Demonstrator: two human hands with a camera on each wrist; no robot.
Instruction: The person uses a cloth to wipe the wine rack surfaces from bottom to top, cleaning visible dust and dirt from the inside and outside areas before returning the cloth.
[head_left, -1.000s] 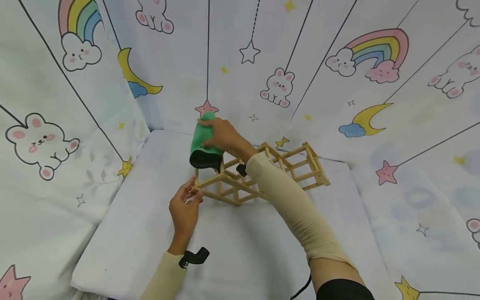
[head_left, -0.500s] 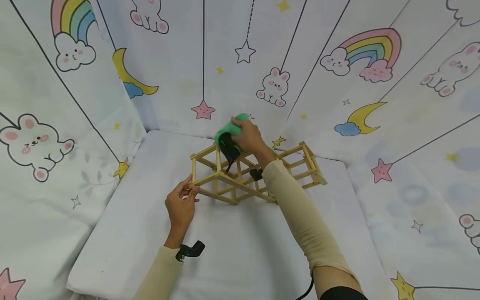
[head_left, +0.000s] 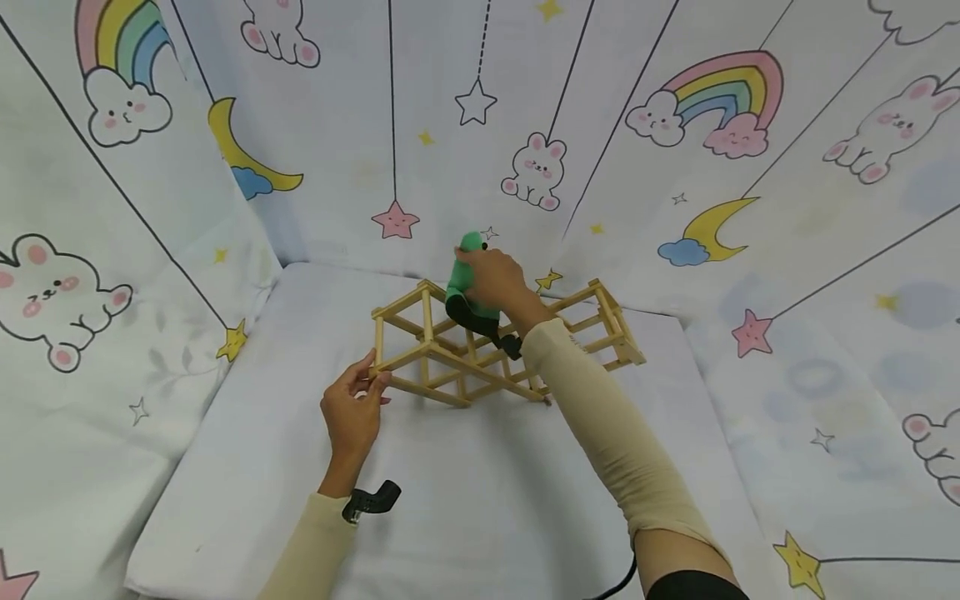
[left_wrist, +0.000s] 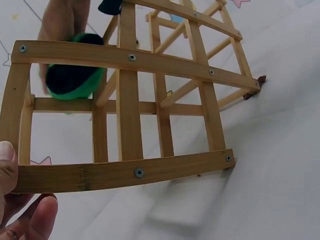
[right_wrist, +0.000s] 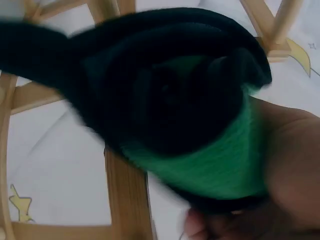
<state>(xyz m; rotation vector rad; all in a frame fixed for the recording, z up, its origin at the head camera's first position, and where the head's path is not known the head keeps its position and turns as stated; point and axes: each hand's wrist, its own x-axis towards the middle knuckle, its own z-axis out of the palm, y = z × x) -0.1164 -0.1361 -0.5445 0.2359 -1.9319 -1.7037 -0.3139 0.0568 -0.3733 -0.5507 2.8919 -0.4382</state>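
A slatted bamboo rack (head_left: 428, 321) with screwed joints stretches across the table. At its near left corner my left hand (head_left: 351, 417) pinches a bar; the left wrist view has the thumb (left_wrist: 7, 167) on the front slat (left_wrist: 75, 178) and fingers beneath. My right hand (head_left: 501, 279) grips a rolled green fabric piece (head_left: 459, 275) with a black lining, above the rack's middle. In the right wrist view this green piece (right_wrist: 210, 172) is blurred, its dark hollow end facing the camera, a black strap (right_wrist: 30, 47) trailing left. Its exact kind I cannot tell.
A white cloth (head_left: 442, 492) covers the table. Printed fabric walls (head_left: 337, 125) with bunnies, stars and rainbows rise behind and at both sides. A black cable (head_left: 618, 583) hangs by the right arm. A small dark brown bit (left_wrist: 256, 87) shows at the rack's foot.
My right hand has carried the green fabric piece rightward from the rack's left end to its middle, tilting it and turning it back upright. The left hand keeps its hold on the corner.
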